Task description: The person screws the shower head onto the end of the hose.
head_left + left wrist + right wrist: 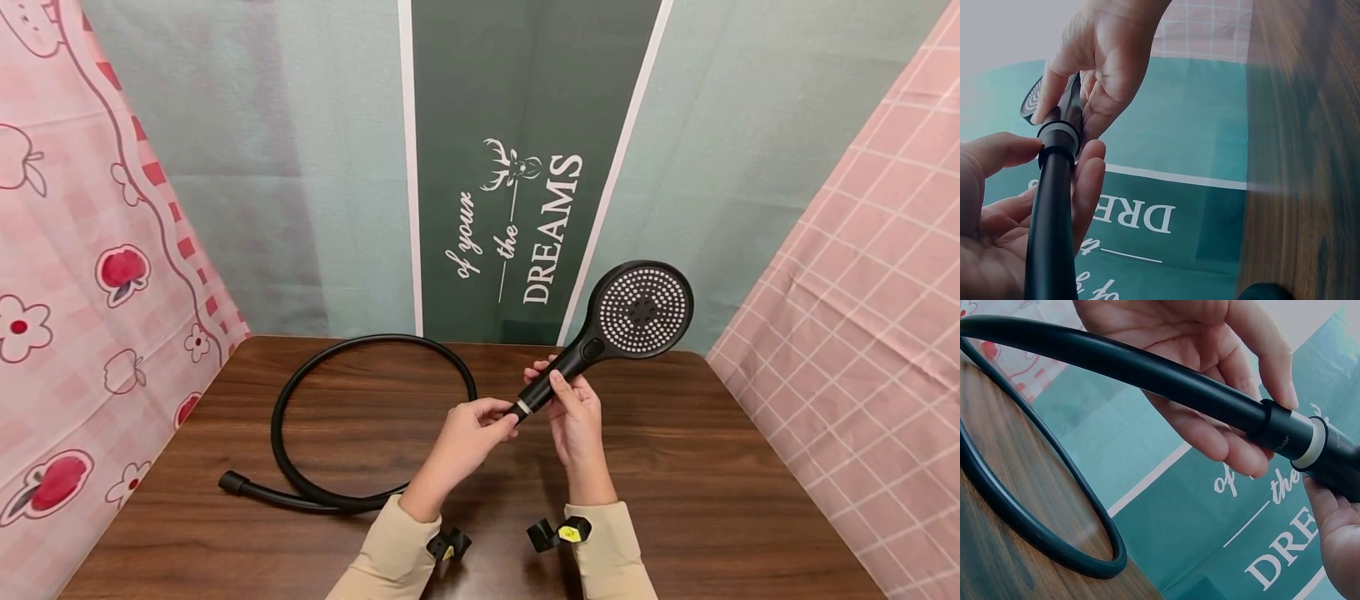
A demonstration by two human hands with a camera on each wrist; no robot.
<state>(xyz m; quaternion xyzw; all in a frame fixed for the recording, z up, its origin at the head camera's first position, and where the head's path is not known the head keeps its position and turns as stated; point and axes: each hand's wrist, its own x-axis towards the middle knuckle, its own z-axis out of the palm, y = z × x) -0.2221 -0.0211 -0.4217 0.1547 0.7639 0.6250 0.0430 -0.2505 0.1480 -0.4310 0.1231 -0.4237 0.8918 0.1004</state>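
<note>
Room to pass lies over the right of the table (738,467). The looped hose (278,425) blocks a low path at left; the left hand (463,440), right hand (577,425) and shower head (630,315) bar the middle, a curtain (247,183) the back.

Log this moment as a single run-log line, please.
left hand: pinches hose connector | right hand: holds shower head | white ring: between connector and shower head | hose: looped, free end on table

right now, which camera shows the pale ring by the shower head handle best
The right wrist view: the pale ring appears large, from the side, between the hose collar and the shower head handle. The head view shows only a small light band; the left wrist view looks along the hose, showing a foreshortened arc.
</note>
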